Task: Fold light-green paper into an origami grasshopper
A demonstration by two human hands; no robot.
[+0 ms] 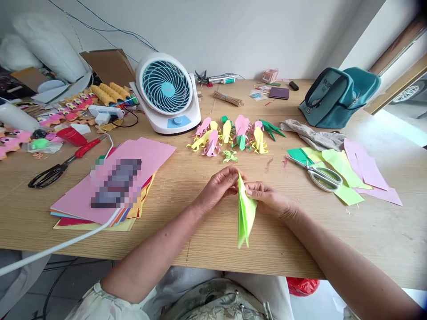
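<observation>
"Paper [246, 211], lime-green, folded long and narrow: why grip it so high?"

"The left hand [218, 187] pinches its pointed top; the right hand [269, 198] pinches the edge just below, thumb uppermost. That probably keeps the folds together while the lower layers hang apart, between and nearer the body than the fingertips."

"And the pale-handled metal scissors [323, 178]?"

"Outward of the right hand, over green paper pieces [347, 171], seemingly for easy reach."

"Those pink, yellow and green folded-paper figures [241, 125]?"

"Grouped just beyond both hands, likely out of the fingers' way."
</observation>
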